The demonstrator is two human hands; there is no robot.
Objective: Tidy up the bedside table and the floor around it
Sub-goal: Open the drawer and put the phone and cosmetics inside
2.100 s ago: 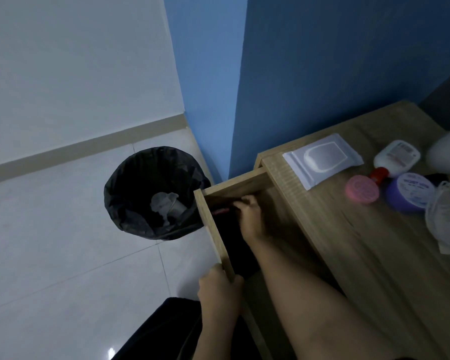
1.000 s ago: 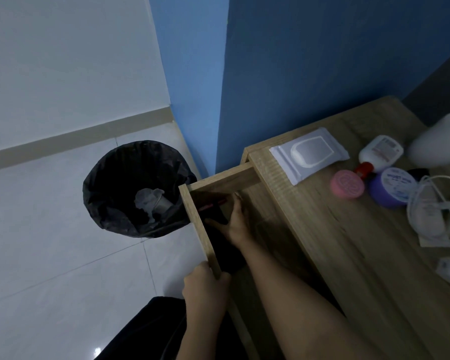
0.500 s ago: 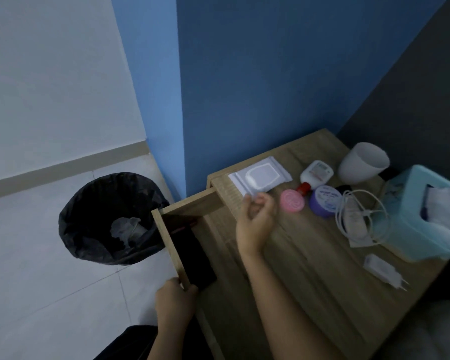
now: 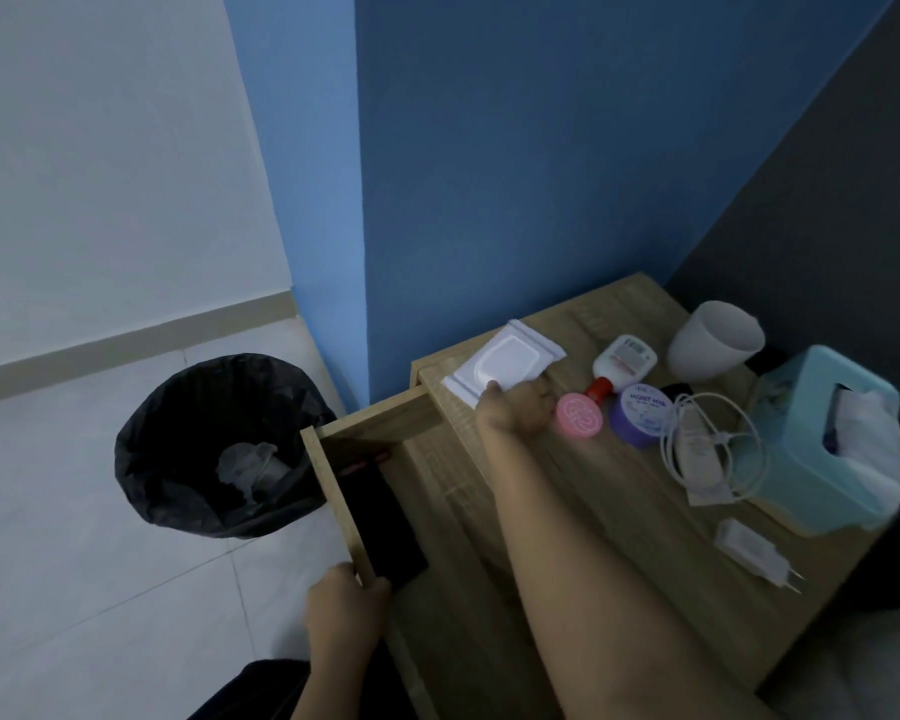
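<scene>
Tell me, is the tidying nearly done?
Not yet. Rubbish sits in the bin. The left hand holds the drawer open while the right hand grips the wet wipes pack. The pink jar, purple jar, bottle, cable and charger plug wait on the bedside table.

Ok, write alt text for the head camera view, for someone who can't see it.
A person's right hand pinches a white wipes pack on a cluttered wooden bedside table while the left hand grips the front of its open drawer. A black-lined bin stands on the tiled floor beside the drawer.
</scene>
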